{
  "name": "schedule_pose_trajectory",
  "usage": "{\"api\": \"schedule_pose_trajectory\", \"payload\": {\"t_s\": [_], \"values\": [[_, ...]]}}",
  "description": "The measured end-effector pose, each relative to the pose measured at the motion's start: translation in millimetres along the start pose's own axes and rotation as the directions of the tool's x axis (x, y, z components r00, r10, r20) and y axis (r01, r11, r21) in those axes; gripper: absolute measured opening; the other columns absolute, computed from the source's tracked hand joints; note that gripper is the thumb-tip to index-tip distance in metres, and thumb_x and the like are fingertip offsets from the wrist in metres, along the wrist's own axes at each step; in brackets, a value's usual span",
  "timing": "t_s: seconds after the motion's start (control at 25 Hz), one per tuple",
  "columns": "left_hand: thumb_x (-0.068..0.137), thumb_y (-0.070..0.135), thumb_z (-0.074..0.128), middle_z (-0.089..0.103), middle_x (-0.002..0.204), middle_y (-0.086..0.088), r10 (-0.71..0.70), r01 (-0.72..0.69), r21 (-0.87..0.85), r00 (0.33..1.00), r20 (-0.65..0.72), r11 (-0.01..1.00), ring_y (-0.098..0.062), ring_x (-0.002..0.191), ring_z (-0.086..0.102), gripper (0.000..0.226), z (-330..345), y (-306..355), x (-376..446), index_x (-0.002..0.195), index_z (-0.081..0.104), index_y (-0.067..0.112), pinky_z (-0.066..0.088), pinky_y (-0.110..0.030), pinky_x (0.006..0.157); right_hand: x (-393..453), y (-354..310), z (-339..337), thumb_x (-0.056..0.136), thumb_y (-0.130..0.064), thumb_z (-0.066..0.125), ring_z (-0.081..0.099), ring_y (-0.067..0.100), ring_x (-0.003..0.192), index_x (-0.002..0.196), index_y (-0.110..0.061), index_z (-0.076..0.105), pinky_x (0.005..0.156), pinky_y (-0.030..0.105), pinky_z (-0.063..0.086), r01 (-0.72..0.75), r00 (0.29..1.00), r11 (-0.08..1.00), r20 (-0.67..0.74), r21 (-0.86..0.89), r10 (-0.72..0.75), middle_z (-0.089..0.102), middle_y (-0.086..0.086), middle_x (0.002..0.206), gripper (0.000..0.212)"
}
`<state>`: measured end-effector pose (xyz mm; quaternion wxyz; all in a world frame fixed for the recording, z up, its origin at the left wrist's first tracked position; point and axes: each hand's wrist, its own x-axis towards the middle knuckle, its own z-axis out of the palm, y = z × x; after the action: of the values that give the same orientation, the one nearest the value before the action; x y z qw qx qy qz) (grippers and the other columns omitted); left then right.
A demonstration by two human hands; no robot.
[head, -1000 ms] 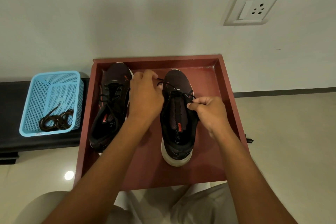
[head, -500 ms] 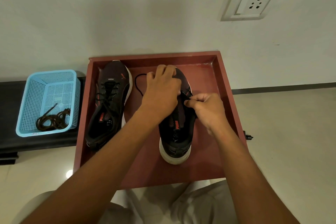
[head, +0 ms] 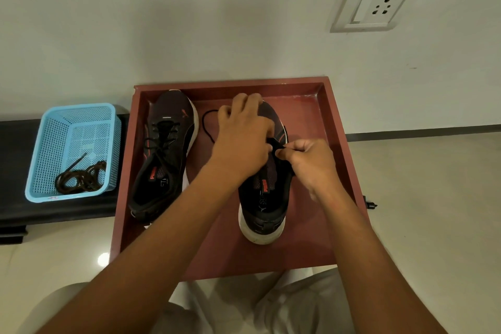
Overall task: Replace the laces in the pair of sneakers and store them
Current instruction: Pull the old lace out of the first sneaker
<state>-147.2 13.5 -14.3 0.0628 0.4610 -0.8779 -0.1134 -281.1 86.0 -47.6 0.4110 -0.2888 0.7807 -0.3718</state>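
Note:
Two black sneakers stand in a reddish-brown tray (head: pixel 336 127). The left sneaker (head: pixel 162 154) is laced with a black lace. Over the front of the right sneaker (head: pixel 264 198) lies my left hand (head: pixel 242 141), its fingers curled down on the toe and lace area. My right hand (head: pixel 309 160) pinches the shoe's black lace or eyelet edge at its right side. A loop of black lace (head: pixel 207 123) lies on the tray between the shoes. Eyelets under my hands are hidden.
A light-blue plastic basket (head: pixel 54 127) sits on a black bench (head: pixel 16 160) to the left, holding a coil of dark laces (head: pixel 81 177). A white wall with a socket (head: pixel 375 4) rises behind the tray. Pale floor tiles (head: pixel 433 198) lie to the right.
My left hand moved from between the shoes onto the right sneaker's front. A loop of lace now lies on the tray. My right hand stayed at the shoe's right side.

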Motion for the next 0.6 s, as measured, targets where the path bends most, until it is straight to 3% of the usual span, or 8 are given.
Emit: {"api": "schedule_pose_trajectory", "payload": {"t_s": [0.16,0.4,0.6], "values": [[0.079,0.026,0.078,0.050,0.142,-0.006,0.016,-0.013,0.128,1.000,-0.020,0.992,-0.033,0.138,0.036,0.011,9.6,4.3,5.1,0.088,0.077,0.019,0.035,-0.050,0.103,0.4,0.8,0.1,0.082,-0.011,0.080,0.075,0.030,0.081,0.074,-0.016,0.080,0.080,0.052,0.062,0.007,1.000,1.000,0.011,0.004,-0.007,0.077,0.005,0.074,0.009],[0.079,0.017,0.078,0.052,0.134,-0.007,0.063,-0.057,0.113,0.996,-0.056,0.992,-0.033,0.134,0.041,0.009,11.5,-7.9,2.2,0.087,0.075,0.014,0.037,-0.050,0.098,1.0,1.5,0.4,0.081,-0.012,0.080,0.075,0.032,0.081,0.075,-0.017,0.080,0.078,0.052,0.062,0.009,1.000,1.000,0.013,0.017,-0.010,0.077,0.006,0.074,0.009],[0.088,0.013,0.070,0.050,0.127,-0.008,-0.164,0.168,0.008,0.973,-0.164,0.986,-0.032,0.129,0.040,0.007,-11.2,-49.3,-12.3,0.093,0.073,0.010,0.036,-0.050,0.098,1.9,1.5,0.7,0.082,-0.013,0.080,0.075,0.030,0.080,0.076,-0.017,0.080,0.080,0.049,0.063,0.016,1.000,1.000,0.007,0.013,-0.016,0.077,0.006,0.075,0.007]]}}
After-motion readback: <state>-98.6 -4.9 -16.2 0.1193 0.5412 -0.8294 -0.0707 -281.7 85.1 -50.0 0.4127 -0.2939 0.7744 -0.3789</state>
